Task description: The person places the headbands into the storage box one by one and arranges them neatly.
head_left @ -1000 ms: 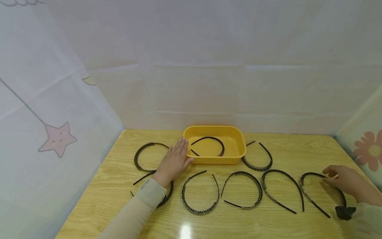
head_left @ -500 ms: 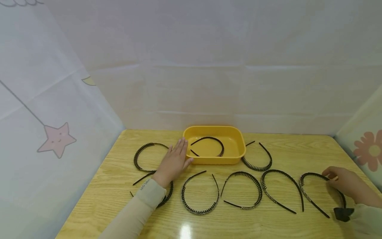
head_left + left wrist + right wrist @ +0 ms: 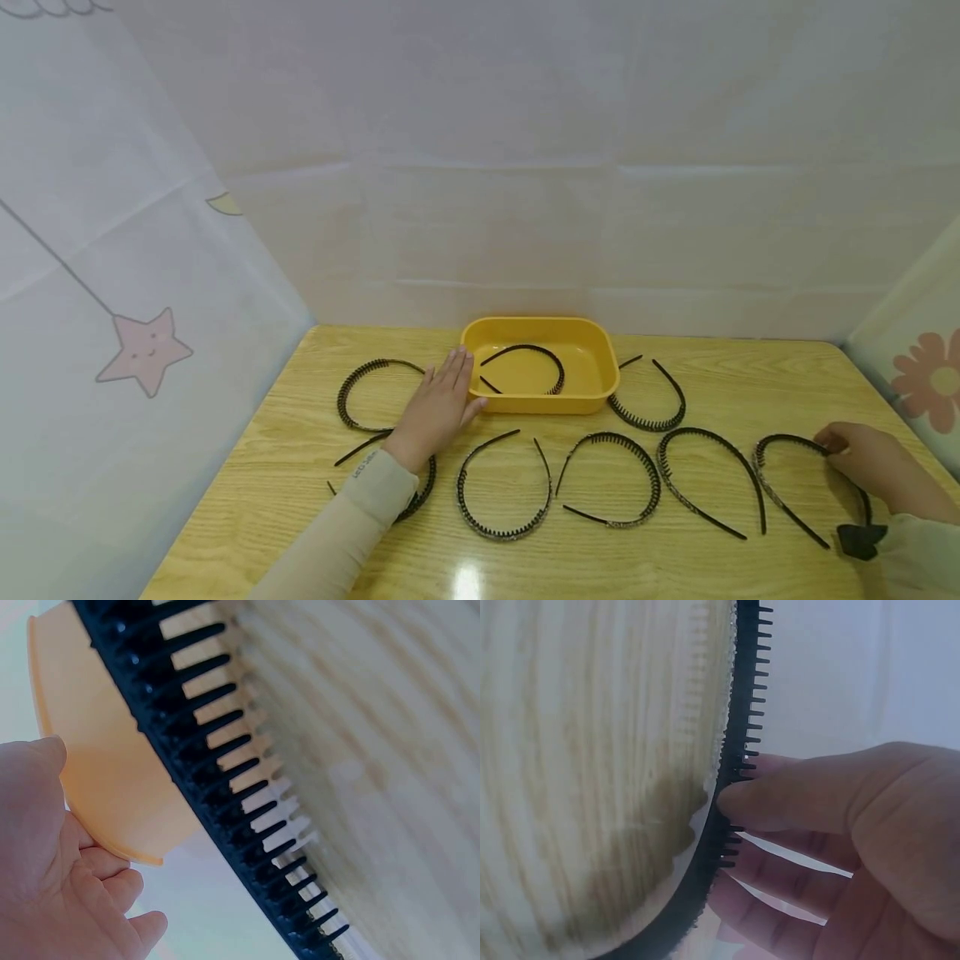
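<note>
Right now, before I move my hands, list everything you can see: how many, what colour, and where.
Wood-grain table: one, pale yellow-brown, across the lower view.
Rounded-rectangle, plastic-looking tray: one, yellow, near the table's far edge.
Curved, comb-toothed headbands: eight, black, one inside the tray, seven outside it.
Sheet-like backdrop: whitish, behind and at both sides.
Printed smiling star: one, pink, left.
Printed curved shape: one, yellow, above the star.
Printed cloud-like outline: one, grey, top left.
Printed flower: one, pink with yellow centre, right.
Small unclear object: one, black, lower right.
Long sleeves: two, cream, bottom.
Left hand: one, bare, at the tray's left rim.
Right hand: one, bare, pinching the rightmost headband.
</note>
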{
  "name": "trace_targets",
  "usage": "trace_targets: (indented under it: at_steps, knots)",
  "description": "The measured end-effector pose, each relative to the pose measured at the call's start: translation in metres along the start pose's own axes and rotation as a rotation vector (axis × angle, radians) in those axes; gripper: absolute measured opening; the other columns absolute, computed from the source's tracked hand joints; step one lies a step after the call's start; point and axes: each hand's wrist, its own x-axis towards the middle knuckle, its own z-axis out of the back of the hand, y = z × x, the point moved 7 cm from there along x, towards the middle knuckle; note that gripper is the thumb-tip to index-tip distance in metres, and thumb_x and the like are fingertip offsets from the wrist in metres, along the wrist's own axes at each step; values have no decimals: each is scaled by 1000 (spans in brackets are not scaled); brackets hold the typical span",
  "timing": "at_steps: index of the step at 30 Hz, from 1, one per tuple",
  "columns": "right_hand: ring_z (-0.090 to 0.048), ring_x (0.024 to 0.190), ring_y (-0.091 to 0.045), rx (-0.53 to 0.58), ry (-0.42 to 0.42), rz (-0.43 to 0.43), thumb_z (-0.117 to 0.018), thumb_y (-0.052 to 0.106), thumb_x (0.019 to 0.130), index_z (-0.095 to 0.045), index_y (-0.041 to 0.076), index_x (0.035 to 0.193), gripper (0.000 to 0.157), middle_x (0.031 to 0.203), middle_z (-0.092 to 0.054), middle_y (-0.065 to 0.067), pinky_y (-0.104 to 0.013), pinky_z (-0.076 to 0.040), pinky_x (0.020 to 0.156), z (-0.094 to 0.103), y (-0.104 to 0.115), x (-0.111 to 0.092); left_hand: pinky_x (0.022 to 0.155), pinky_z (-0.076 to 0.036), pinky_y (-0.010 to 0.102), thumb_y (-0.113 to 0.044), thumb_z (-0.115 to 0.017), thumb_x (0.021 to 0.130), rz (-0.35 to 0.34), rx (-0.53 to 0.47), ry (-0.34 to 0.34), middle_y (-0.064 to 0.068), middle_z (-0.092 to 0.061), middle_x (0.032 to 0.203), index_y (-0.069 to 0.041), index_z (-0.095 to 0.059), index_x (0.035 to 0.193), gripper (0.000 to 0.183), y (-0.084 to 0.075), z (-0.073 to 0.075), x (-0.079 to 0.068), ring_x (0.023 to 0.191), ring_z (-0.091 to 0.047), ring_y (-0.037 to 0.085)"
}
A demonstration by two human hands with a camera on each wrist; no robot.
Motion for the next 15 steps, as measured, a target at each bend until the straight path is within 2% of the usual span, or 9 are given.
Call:
trace_targets:
  at_steps: [9,15]
  knots:
    - [-56,80,-45,12,-7,-45,-61,5,82,-55,-15,104,30,91,-59,-31,-47,-46,60,7,-4,-4,113,-16,50,-52,-30,97,13,-9,33,12,-8,155,-4,-11,149,73,1,-2,-1,143,-7,25]
    - [-56,76,-45,-4,-117,-34,-60,2,82,-56,-16,103,28,91,-59,-34,-43,-48,55,18,-2,-7,113,-15,50,-53,-30,97,7,-12,18,12,-10,155,-4,-12,148,73,2,-2,0,143,-9,26]
